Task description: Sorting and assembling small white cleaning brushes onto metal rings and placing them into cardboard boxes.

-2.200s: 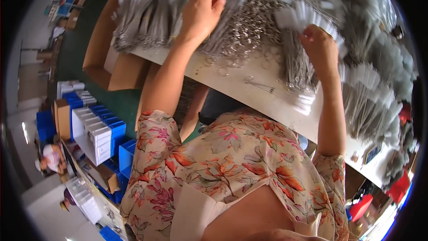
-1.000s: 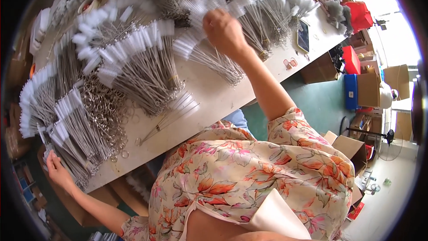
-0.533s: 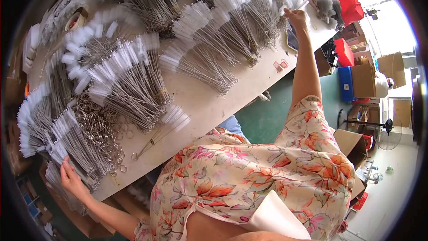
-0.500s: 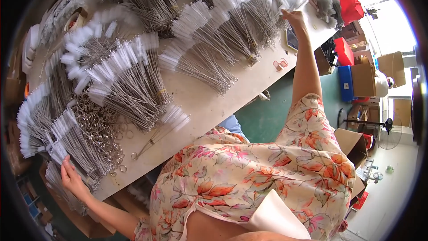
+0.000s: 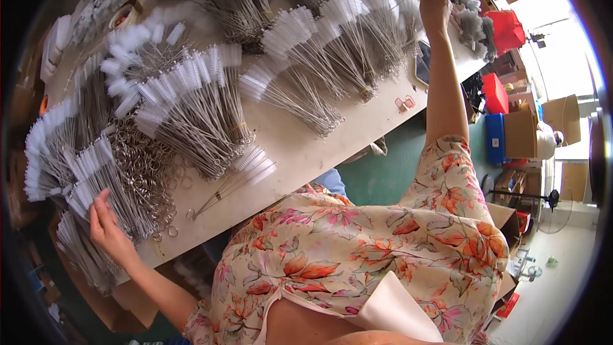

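My left hand [image 5: 110,230] is open with its fingers held out, beside a bunch of wire-handled brushes [image 5: 96,169] with white bristle heads at the table's left corner. My right hand [image 5: 435,5] is closed at the far right of the table. Pale, bristle-like ends stick out above that fist, close to the picture's top edge, and look like brushes; the handles are hidden by the hand. Several more brush bunches [image 5: 367,35] lie just left of it. A heap of metal key rings [image 5: 140,166] sits right of my left hand.
Loose brushes [image 5: 239,182] lie near the table's front edge. Bunched brushes [image 5: 198,105] cover the middle and back of the table [image 5: 294,160]. A phone [image 5: 422,62] and an orange-pink item [image 5: 405,103] lie at the right. Below the left corner stands a cardboard box [image 5: 124,306].
My right hand has moved up and away, closing into a fist with pale ends above it. My left hand has shifted slightly right and up, off the brush bunch. The whole view has shifted slightly.
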Tool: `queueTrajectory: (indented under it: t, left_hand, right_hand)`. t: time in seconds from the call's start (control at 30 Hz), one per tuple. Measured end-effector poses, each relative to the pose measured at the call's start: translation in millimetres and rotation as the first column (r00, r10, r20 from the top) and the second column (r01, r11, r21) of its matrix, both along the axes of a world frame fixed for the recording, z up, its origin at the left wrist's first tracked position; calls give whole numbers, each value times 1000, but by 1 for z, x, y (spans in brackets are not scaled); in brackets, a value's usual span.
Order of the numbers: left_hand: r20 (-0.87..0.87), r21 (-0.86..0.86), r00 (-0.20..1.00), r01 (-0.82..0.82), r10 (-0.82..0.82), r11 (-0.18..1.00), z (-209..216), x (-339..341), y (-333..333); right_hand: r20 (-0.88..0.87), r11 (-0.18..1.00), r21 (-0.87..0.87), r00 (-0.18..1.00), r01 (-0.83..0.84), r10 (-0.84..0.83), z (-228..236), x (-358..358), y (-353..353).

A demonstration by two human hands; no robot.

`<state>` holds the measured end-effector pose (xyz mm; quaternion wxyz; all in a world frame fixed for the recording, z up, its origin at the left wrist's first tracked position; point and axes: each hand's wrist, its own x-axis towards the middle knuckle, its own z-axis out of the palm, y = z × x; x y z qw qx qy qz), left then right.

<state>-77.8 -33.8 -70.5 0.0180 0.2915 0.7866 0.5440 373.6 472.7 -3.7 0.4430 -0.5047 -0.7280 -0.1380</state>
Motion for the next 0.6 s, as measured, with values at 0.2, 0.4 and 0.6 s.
queueTrajectory:
  t: [0.2,0.4,0.6]
  left_hand:
    - [157,252,908,343,-388,905,43,94,62]
    - [-149,296,821,569,-551,768,34,121,126]
    - [-195,501,890,452,-413,738,36,112,102]
  right_hand:
    - [-854,378,55,152,-924,497,17,-174,-169]
    - [-882,-247,-221,86,-944,463,2,-227,-299]
    - [-827,-23,-241,193,-970,528,-39,-220,-279]
